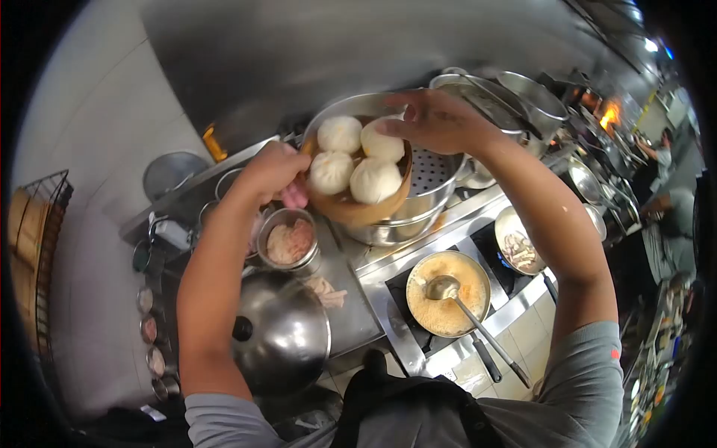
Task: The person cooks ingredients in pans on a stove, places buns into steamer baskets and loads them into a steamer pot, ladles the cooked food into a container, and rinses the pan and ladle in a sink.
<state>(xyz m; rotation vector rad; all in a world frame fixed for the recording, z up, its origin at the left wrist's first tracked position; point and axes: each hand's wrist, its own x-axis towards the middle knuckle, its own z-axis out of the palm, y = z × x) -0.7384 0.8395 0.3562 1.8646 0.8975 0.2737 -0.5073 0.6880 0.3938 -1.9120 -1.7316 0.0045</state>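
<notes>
A round bamboo steamer basket (357, 212) holds several white steamed buns (376, 181) and sits tilted over a large metal steamer pot (388, 233). My left hand (278, 173) is closed on the basket's left rim. At the far right rim, my right hand (441, 123) grips the basket, its thumb reaching over one bun; its other fingers are blurred and partly hidden. To the basket's right, the pot's perforated steaming plate (433, 170) is exposed.
A lit burner heats a pan of sliced food (519, 246). Nearer me, a ladle (442, 287) rests in a pan of orange-brown liquid (433, 317). Left are a metal container of raw minced meat (290, 243) and a domed lid (287, 328). A flame (610, 116) burns far right, near another person (661, 155).
</notes>
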